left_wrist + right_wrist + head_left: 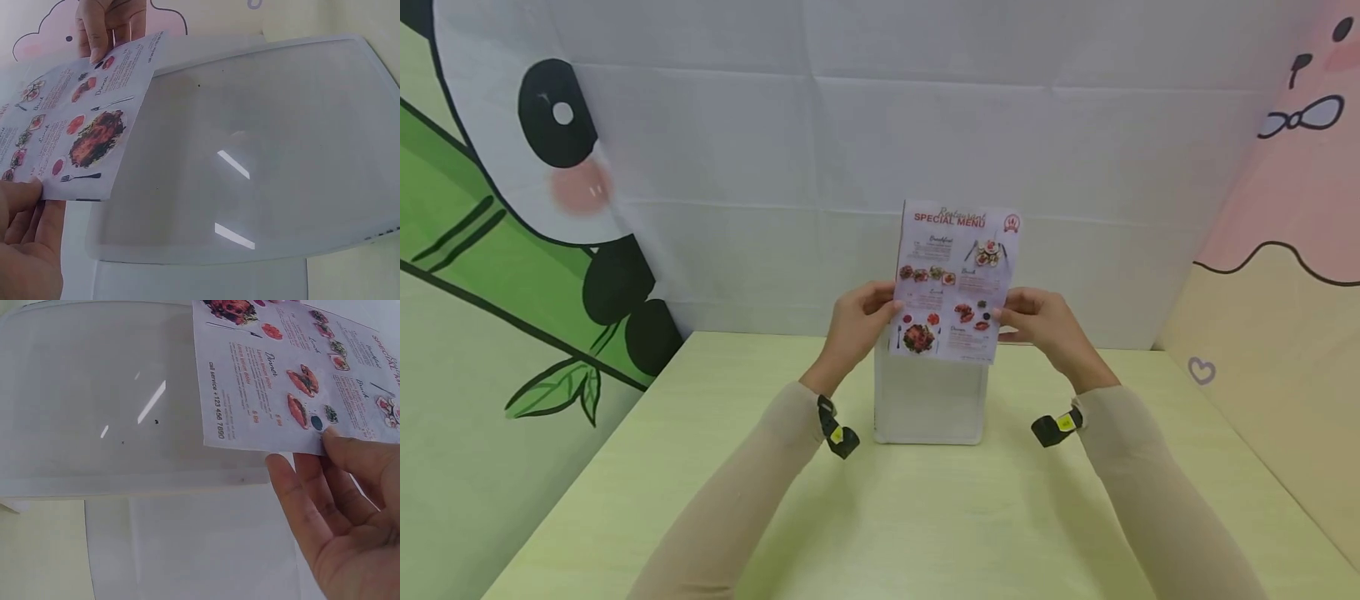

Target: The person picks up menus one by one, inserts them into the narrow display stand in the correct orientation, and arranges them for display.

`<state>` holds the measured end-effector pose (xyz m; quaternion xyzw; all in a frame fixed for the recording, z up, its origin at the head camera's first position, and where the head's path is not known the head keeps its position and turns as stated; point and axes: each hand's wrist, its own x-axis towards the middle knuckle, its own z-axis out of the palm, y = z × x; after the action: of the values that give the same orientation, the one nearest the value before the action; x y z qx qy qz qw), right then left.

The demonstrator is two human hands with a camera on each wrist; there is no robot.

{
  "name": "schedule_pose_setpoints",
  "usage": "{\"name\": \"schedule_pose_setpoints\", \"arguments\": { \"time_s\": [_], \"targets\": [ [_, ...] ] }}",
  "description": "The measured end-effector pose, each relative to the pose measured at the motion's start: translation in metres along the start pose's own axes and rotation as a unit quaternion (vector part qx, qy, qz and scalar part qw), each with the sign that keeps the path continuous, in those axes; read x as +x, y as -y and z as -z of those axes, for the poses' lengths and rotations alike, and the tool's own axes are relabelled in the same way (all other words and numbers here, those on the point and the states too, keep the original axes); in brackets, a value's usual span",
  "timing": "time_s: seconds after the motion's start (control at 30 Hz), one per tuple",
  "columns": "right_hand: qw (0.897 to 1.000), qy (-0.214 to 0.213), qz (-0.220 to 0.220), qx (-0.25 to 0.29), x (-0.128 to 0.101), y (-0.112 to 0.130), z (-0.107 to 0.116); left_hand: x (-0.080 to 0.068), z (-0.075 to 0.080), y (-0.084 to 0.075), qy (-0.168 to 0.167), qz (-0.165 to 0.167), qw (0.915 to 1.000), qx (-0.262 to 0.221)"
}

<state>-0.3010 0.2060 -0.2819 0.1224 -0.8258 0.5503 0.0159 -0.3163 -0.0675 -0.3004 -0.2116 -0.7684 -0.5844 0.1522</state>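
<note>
A pale yellow-green surface stands in a corner hung with printed cloth: a panda and bamboo backdrop on the person's left, plain white cloth behind, a pink and cream panel on the right. At mid-surface stands a clear plastic display stand, upright, its pane glossy with reflections. A printed menu sheet headed "SPECIAL MENU" is held upright directly above the stand; its lower edge appears to meet the top of the pane, though the wrist views do not settle whether it has entered. The left hand pinches the sheet's left edge, thumb on the face. The right hand pinches the right edge likewise. Both forearms wear beige sleeves with wrist-strapped devices.
</note>
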Motion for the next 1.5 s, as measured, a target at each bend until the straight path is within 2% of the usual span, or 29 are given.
{"name": "schedule_pose_setpoints", "arguments": {
  "time_s": [0.27, 0.47, 0.6, 0.77, 0.97, 1.2, 1.5],
  "targets": [
    [0.999, -0.047, 0.007, 0.015, 0.009, 0.009, -0.003, 0.010, 0.005, -0.008, -0.007, 0.017, 0.9993, -0.034],
    [0.996, -0.089, -0.007, 0.022, 0.016, 0.018, -0.006, 0.018, 0.007, -0.011, -0.016, 0.013, 0.9990, -0.039],
    [0.994, -0.110, -0.012, 0.028, 0.021, 0.023, -0.009, 0.024, 0.008, -0.009, -0.022, 0.010, 0.9987, -0.045],
    [0.991, -0.131, -0.008, 0.031, 0.029, 0.029, -0.013, 0.033, 0.011, -0.005, -0.029, 0.024, 0.9977, -0.057],
    [0.990, -0.139, 0.006, 0.038, 0.034, 0.035, -0.015, 0.041, 0.014, -0.003, -0.042, 0.036, 0.9953, -0.080],
    [0.987, -0.153, 0.010, 0.052, 0.040, 0.040, -0.015, 0.046, 0.016, -0.004, -0.046, 0.037, 0.9940, -0.092],
    [0.985, -0.164, 0.019, 0.041, 0.047, 0.049, -0.011, 0.051, 0.014, -0.009, -0.050, 0.048, 0.9922, -0.104]
  ]
}}
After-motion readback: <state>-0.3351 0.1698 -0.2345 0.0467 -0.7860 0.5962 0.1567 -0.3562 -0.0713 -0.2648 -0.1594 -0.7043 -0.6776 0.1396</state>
